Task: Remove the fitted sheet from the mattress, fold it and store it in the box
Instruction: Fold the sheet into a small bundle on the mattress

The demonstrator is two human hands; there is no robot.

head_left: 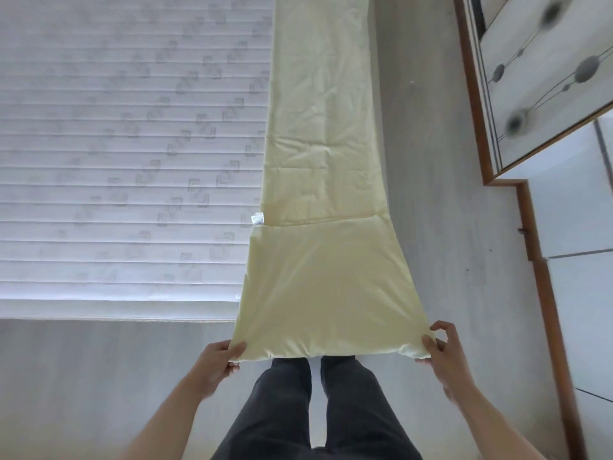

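The pale yellow fitted sheet is folded into a long narrow strip that runs along the right edge of the bare white quilted mattress and away from me. I hold its near end lifted off the mattress. My left hand pinches the near left corner and my right hand pinches the near right corner, with the edge stretched between them. A small white label sticks out of the strip's left edge. No box is in view.
Pale wood floor lies to the right of the mattress and around my legs in dark trousers. A wardrobe with a brown frame and patterned door stands at the right, with white panels below it.
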